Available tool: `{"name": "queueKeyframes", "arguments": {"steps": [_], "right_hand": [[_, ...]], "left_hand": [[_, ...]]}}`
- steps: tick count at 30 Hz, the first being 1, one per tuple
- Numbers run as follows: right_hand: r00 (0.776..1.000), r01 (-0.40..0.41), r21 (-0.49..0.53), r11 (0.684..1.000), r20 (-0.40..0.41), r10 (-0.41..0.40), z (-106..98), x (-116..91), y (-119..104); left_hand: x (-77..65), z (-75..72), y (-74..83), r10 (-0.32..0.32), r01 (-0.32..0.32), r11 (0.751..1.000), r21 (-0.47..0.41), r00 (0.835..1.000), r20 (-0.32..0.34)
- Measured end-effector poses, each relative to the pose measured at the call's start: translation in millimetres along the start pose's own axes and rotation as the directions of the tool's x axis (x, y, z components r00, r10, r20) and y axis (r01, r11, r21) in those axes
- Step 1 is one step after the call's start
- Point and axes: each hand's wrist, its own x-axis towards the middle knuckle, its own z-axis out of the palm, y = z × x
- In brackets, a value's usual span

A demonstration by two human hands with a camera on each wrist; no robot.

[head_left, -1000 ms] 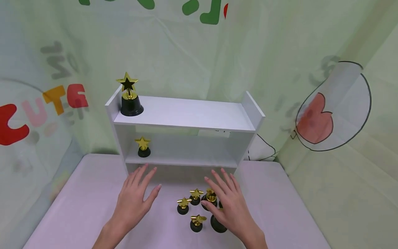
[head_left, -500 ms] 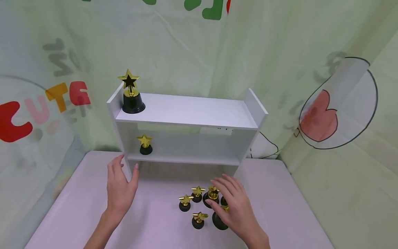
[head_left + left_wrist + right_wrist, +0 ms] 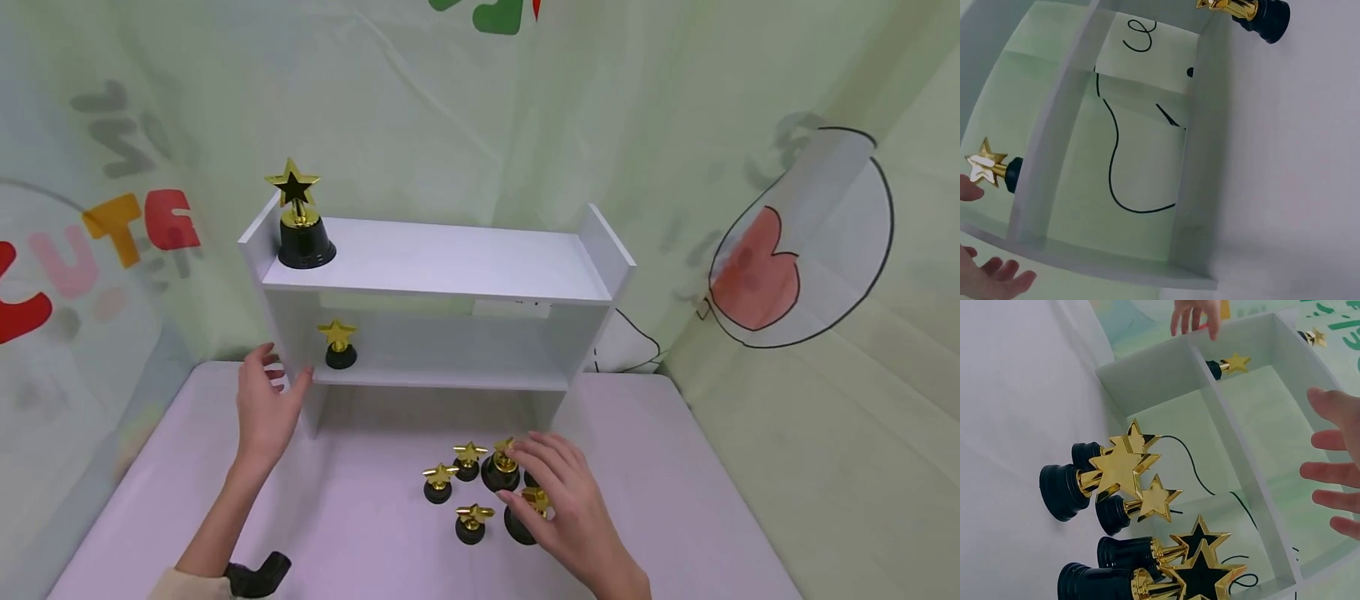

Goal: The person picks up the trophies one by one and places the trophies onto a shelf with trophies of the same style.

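My left hand is at the left side panel of the white shelf unit, thumb near the front edge of the middle board and loosely bent fingers on the panel's outer side. A small gold star trophy with a black base stands on that board, just right of the thumb. My right hand hovers with spread, slightly bent fingers over the trophies on the table. It partly hides a larger trophy; another larger trophy and a small trophy stand by its fingertips.
A big star trophy stands at the left end of the top board. More small trophies, such as one trophy left of the group, stand on the pale tabletop. A printed curtain hangs behind the shelf unit.
My left hand has moved left and forward from before the shelf unit to its left side panel. My right hand has lowered slightly over the trophies, its fingers more bent.
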Motion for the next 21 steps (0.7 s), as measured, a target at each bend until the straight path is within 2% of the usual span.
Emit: {"name": "queueKeyframes", "arguments": {"steps": [4,9,14,17,21], "right_hand": [[1.0,-0.007,0.005,1.0,0.003,0.007,-0.9,-4.9,1.0],[1.0,-0.01,0.013,1.0,0.002,0.01,-0.6,-11.3,1.0],[1.0,-0.012,0.007,1.0,-0.005,0.012,1.2,-19.1,1.7],[1.0,-0.02,0.011,1.0,-0.003,0.02,2.3,-23.7,4.1],[0.999,-0.046,0.023,0.999,0.004,0.046,3.7,-26.3,6.2]], "left_hand": [[6.9,1.7,-5.8,-0.054,0.054,0.995,-0.079,0.999,0.001],[11.3,4.2,-10.4,-0.062,0.053,0.984,-0.169,0.997,-0.048],[13.8,7.4,-11.4,-0.094,0.076,0.972,-0.222,0.993,-0.073],[14.1,7.6,-10.3,-0.092,0.066,0.967,-0.246,0.991,-0.095],[14.0,3.1,-7.7,-0.06,0.024,0.973,-0.228,0.987,-0.151]]}}
